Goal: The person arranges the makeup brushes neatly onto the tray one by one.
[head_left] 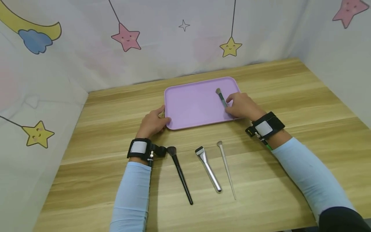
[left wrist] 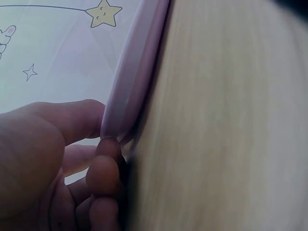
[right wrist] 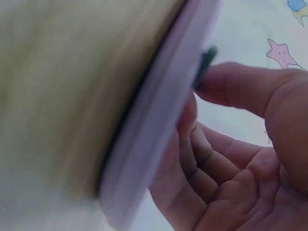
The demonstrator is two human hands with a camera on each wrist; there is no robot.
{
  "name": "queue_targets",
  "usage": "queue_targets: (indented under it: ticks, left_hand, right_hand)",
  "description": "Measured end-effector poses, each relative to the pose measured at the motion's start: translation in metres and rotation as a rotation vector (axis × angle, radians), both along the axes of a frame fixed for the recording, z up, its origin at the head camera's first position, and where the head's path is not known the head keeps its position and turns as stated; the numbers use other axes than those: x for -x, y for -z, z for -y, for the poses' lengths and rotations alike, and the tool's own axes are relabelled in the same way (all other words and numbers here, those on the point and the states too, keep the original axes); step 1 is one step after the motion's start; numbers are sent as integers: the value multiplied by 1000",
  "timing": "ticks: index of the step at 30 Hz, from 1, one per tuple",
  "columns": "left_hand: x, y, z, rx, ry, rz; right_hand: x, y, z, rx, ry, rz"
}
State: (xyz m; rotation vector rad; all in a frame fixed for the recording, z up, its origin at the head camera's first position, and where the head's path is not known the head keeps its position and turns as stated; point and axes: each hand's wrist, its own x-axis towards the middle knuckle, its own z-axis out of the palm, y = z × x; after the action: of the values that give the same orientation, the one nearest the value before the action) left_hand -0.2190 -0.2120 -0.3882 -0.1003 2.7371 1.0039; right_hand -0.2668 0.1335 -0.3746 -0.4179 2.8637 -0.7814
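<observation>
A pale purple tray (head_left: pixel 197 104) lies towards the back of the wooden table. My left hand (head_left: pixel 152 123) grips its near left corner; in the left wrist view the thumb touches the rim and the fingers curl beneath it. At the tray's right side my right hand (head_left: pixel 242 105) pinches a small makeup brush (head_left: pixel 221 97) with a dark green handle, its bristles pointing away from me. Only a bit of the green handle (right wrist: pixel 206 65) shows in the right wrist view. Whether the brush touches the tray I cannot tell.
Nearer to me lie three more brushes on the table (head_left: pixel 101 145): a black makeup brush (head_left: pixel 180 174), a silver flat-headed brush (head_left: pixel 209 169) and a thin pale brush (head_left: pixel 227 169). A white backdrop (head_left: pixel 174 54) with stars rises behind the table and at its sides.
</observation>
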Motion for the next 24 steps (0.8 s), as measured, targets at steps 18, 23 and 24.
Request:
queue_targets:
  ticks: [18,23,24]
  left_hand:
    - [-2,0,1,-7,3,8]
    - [-2,-1,0,-8,5,3]
    - [-2,-1,0,-9,4,5]
  right_hand:
    - [-10,-2,8,-47,-13,5]
    - [-10,-1,9,-68,-23,-21]
    - [-10,-1,9,-70,-22,-25]
